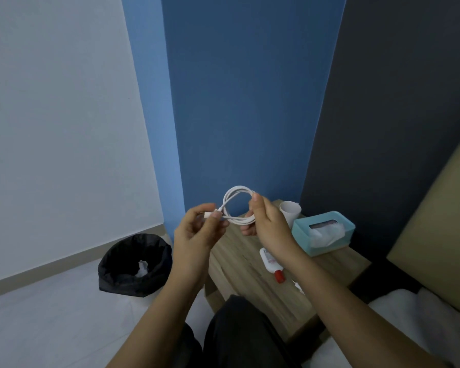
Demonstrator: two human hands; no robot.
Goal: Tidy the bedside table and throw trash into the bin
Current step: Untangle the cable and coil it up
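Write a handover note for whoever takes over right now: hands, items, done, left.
Left hand: pinching the cable plug end.
Right hand: gripping the coiled cable loops, held above the table.
On the table: cup at the back, tissue box on the right, bottle lying on its side, a small white item near the front edge.
Bin: on the floor left of the table, white trash already inside.
Done: cable nearly coiled.
Left: set the cable down, probably stand the bottle up, and check the small item.
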